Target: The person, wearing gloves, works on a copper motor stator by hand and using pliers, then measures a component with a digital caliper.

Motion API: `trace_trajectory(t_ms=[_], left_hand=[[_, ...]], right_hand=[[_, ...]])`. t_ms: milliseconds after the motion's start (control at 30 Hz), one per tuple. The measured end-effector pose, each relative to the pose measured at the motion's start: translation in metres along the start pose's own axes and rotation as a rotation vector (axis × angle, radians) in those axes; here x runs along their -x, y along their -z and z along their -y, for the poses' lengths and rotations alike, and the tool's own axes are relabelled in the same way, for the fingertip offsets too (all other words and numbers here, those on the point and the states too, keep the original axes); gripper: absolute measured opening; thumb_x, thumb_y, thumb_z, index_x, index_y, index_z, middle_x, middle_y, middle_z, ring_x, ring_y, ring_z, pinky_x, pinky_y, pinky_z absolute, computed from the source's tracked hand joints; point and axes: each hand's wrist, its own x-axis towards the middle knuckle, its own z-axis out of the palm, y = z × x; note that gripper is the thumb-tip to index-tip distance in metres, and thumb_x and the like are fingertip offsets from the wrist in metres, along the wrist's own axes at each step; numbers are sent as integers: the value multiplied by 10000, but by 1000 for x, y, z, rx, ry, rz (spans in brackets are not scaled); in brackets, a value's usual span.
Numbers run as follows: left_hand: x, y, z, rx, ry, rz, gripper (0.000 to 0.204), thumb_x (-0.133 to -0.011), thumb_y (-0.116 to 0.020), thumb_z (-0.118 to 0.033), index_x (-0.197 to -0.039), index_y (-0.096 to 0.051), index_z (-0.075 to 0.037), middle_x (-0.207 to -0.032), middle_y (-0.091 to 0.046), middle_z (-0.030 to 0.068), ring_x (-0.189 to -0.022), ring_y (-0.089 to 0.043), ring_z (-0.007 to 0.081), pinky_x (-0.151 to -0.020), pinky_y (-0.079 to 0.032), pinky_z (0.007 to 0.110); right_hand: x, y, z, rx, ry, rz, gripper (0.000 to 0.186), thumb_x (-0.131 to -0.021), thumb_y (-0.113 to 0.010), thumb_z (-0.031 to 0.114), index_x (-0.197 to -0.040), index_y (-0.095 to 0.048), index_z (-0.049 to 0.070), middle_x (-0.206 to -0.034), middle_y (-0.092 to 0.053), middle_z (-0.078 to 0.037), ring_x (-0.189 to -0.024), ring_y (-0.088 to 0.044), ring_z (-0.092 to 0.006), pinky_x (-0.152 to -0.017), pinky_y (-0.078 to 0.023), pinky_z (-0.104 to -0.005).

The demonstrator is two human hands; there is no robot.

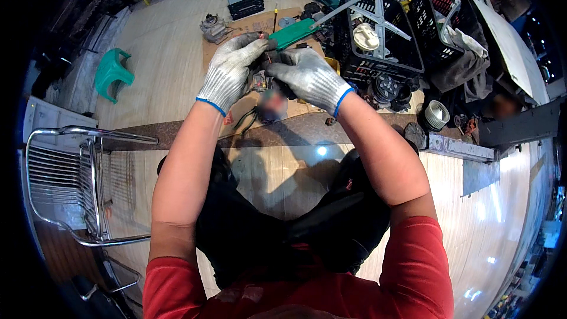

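Note:
My left hand (231, 71) and my right hand (311, 78) wear white knit work gloves with dark fingers and blue cuffs. They meet at mid-height over the work area, fingers of both closed in a pinch. Thin reddish strands show at the fingertips, but what they grip is mostly hidden. Just beyond the right hand lies a long green piece (293, 33) with a grey bar running from it. Below the hands, dark-handled pliers (245, 120) rest on the cardboard (251, 25), beside small parts and a blurred reddish object (273, 103).
Black crates (407, 62) with metal and plastic parts stand at the right. A motor-like part (214, 28) and a small black box (245, 6) lie farther off. A green stool (114, 75) and a chrome-framed chair (65, 183) are on the left. A white fan wheel (436, 114) sits right.

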Motion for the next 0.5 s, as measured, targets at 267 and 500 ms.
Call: trace_trajectory(t_ms=[267,500], left_hand=[[-5,-7,2,405,-57,-149,227,-973,-555,-39,-1173,-544,65,-1054,-669,183,-913,-682,283,-776,-591,388],[-4,-1,1,396,-92,-141,211,-971,-561,-29,-1165,-557,56,-1051,-668,186,-920,-684,285,-795,-592,396]], right_hand=[[1,-10,-1,254,19,-74,365,-902,-572,347,-928,-704,8,-916,-659,-276,-922,-637,-436,-823,-502,-494],[4,5,15,386,-160,3,633,-820,-657,536,-1155,-655,-1,-1110,-671,-257,-1066,-641,-405,-914,-508,-452]])
